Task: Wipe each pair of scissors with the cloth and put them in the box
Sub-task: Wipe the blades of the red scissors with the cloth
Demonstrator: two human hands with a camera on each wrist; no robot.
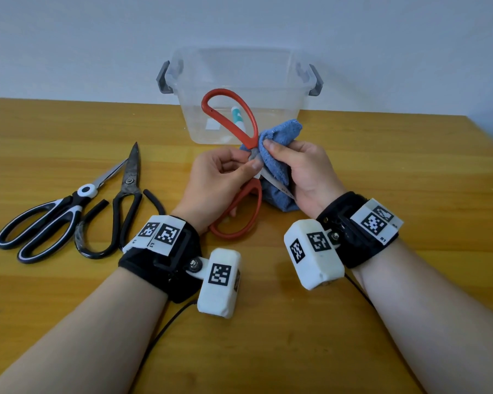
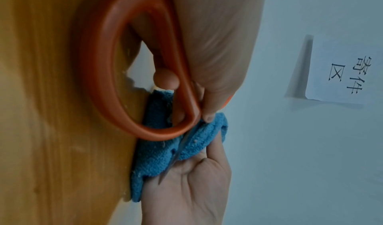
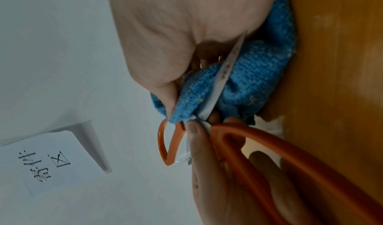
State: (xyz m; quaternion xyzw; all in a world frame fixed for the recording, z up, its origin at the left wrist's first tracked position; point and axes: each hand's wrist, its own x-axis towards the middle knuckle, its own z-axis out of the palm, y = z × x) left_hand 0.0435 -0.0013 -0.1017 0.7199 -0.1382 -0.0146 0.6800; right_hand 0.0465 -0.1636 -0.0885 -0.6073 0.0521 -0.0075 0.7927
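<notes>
At frame centre, the red scissors are pinched near the pivot by the left hand; the cloth is clutched around a blade by the right hand. Wiping should be drawn toward the tip, fingers kept off the edge. The box stands behind.

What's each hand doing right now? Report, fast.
Left hand: pinching the red scissors near the pivot.
Right hand: gripping the cloth around the blade.
</notes>
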